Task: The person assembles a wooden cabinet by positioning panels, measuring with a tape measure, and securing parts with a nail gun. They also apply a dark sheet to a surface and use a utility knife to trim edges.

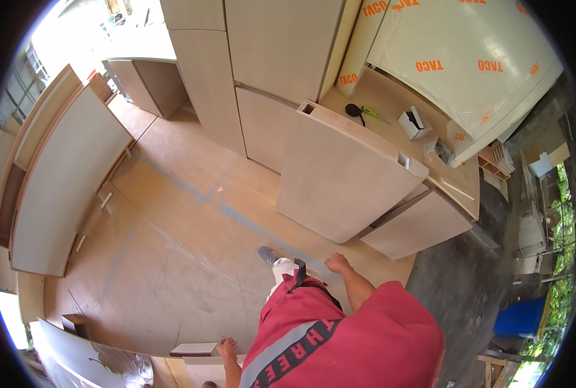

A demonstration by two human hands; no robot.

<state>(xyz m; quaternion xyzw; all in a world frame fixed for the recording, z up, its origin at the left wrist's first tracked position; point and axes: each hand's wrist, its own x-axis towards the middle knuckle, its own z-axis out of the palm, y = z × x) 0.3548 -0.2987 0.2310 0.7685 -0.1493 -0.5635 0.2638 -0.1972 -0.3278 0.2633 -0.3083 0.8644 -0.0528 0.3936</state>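
Observation:
I stand on a plywood floor [171,258] in a cabinet workshop, red shirt and one grey shoe [268,255] visible below me. My right hand [337,263] hangs in front of my hip, fingers curled, nothing in it. It is nearest a large beige cabinet panel [339,187] that leans against a low unit. My left hand [227,348] hangs low at my side with fingers loosely apart, holding nothing, just beside a small wooden offcut [194,349].
Tall beige cabinets [268,52] stand ahead. A worktop [385,97] carries a black-and-green tool [360,113] and a small white box [414,123]. White sheets with orange print [469,58] lean behind it. Boards [68,174] lean at the left. A blue barrel [521,317] stands at the right.

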